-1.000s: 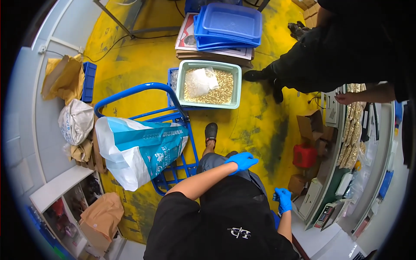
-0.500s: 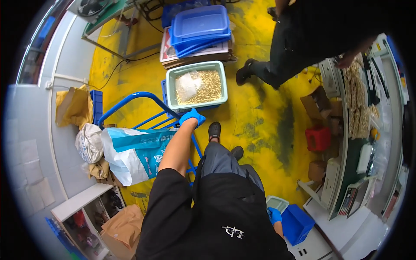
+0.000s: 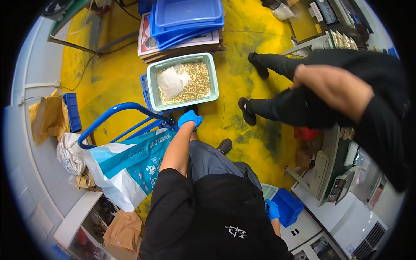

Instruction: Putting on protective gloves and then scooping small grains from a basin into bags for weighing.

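Observation:
My left hand [image 3: 190, 120], in a blue glove, is closed at the right end of the blue tubular handle [image 3: 113, 110] of a hand truck. Just beyond it stands a pale green basket [image 3: 215, 82] full of small gold-coloured pieces [image 3: 199, 80], with a clear plastic bag [image 3: 170, 82] of whitish contents on top. A teal-and-white printed sack [image 3: 130, 160] hangs against the truck, left of my forearm. Low on the right, my blue-gloved right hand [image 3: 272, 209] is closed on the edge of another pale green basket [image 3: 269, 190]; its fingers are partly hidden.
A co-worker in black [image 3: 312, 91] stands close on the right, one arm across the view. Stacked blue trays [image 3: 188, 21] rest on flat cardboard at the back. Bags [image 3: 50, 117] line the left wall. A blue bin [image 3: 288, 208] sits beside my right hand.
The co-worker has come nearer on the right, covering part of the bench. My view has shifted, so the basket and hand truck appear further left. Both my hands keep their holds.

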The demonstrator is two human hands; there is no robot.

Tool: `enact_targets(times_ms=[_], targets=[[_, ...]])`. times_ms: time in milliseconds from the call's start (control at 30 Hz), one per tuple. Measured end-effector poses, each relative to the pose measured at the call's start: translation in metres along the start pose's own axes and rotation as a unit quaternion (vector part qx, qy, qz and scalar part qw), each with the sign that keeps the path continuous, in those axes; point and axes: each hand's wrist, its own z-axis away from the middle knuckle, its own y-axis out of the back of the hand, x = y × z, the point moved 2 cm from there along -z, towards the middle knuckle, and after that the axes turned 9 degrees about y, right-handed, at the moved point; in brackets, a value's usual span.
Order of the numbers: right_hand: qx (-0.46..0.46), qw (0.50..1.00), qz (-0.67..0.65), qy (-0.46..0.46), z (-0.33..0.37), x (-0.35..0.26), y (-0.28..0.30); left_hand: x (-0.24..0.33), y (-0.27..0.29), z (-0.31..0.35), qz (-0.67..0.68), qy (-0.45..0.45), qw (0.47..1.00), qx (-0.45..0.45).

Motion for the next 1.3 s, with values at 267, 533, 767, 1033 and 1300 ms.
enact_targets(times_ms=[267,533,767,1033,1300], targets=[[-0.008,0.996,0.091,-0.005,0.052,-0.109,-0.087,-0.042,0.010,-0.112,0.056,0.053,0.997,-0.002],[-0.008,0.992,0.121,0.039,0.097,-0.181,-0.193,-0.023,0.016,-0.213,0.018,0.074,0.994,0.082],[0.069,0.987,0.131,0.067,0.098,-0.148,-0.187,0.012,-0.031,-0.189,0.098,-0.147,0.982,0.062],[0.101,0.971,0.133,0.170,0.071,-0.100,-0.171,-0.023,-0.057,-0.113,-0.164,-0.215,0.961,-0.057],[0.131,0.973,-0.007,0.187,0.042,0.016,-0.112,0.018,-0.097,-0.088,-0.308,-0.294,0.902,-0.066]])
